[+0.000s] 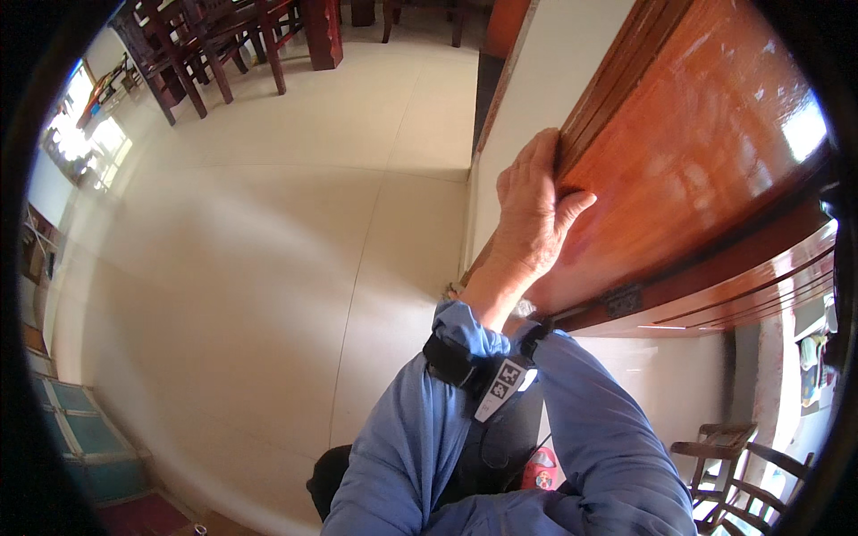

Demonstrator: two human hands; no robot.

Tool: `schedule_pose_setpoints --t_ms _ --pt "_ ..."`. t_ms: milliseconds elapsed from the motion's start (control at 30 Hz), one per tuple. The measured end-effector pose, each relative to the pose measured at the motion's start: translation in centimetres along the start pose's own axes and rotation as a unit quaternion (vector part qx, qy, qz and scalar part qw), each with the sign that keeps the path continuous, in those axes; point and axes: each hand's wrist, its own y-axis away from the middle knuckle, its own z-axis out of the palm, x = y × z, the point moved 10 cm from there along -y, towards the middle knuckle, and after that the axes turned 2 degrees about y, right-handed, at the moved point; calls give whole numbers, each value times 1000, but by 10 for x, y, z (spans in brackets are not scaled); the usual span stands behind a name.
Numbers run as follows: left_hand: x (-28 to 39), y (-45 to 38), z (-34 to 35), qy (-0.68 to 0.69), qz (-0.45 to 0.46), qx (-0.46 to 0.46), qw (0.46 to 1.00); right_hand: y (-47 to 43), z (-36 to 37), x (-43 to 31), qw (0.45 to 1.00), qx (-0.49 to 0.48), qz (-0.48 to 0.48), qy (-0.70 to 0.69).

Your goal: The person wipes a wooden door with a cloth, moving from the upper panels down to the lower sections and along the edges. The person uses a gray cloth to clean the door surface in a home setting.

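Observation:
My left hand grips the edge of a reddish-brown lacquered wooden door frame. Its fingers lie along the wall side of the moulding, and the thumb rests on the glossy inner face. Of my right hand only a sliver shows behind the left forearm; its fingers are hidden. Close to it is a small whitish-grey thing, perhaps a cloth, and whether the hand holds it is unclear. Both arms wear blue sleeves with black wrist straps, and a printed tag sits on the left one.
A wooden door stands at the right, beside the frame. Dark wooden chairs stand at the far left on the pale tiled floor. A small wooden chair is at lower right; teal-panelled boxes are at lower left. A red shoe shows below me.

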Motion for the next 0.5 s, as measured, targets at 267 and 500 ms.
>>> schedule_pose_setpoints --t_ms 267,500 --pt "-8 -1 -14 -34 -21 -19 999 15 7 -19 949 -14 -71 307" --pt "-9 2 -6 42 -43 -31 998 68 -26 53 847 -100 81 -516"
